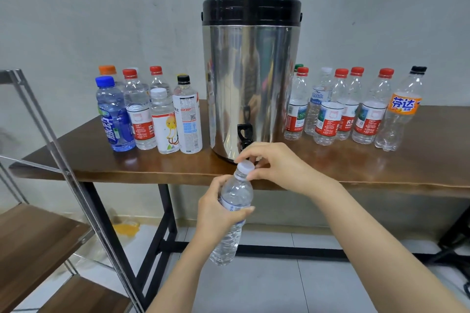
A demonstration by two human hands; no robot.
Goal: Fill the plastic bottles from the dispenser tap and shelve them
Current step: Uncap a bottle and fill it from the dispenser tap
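Note:
My left hand (218, 208) grips a clear plastic bottle (232, 223) around its upper body, in front of the table edge and just below the dispenser tap (245, 134). The fingers of my right hand (269, 165) pinch the bottle's white cap (245, 166). The steel dispenser (250, 79) with a black lid stands in the middle of the wooden table (381, 168). Several capped bottles (152, 112) holding water stand to its left. To its right stand several capped bottles (356, 107) that look empty.
A metal-framed shelf unit (38, 236) with wooden boards stands at the left, close to the table corner. The table has black metal legs (162, 236). A yellowish stain (127, 227) marks the floor by the wall. Another black frame (455, 236) shows at the far right.

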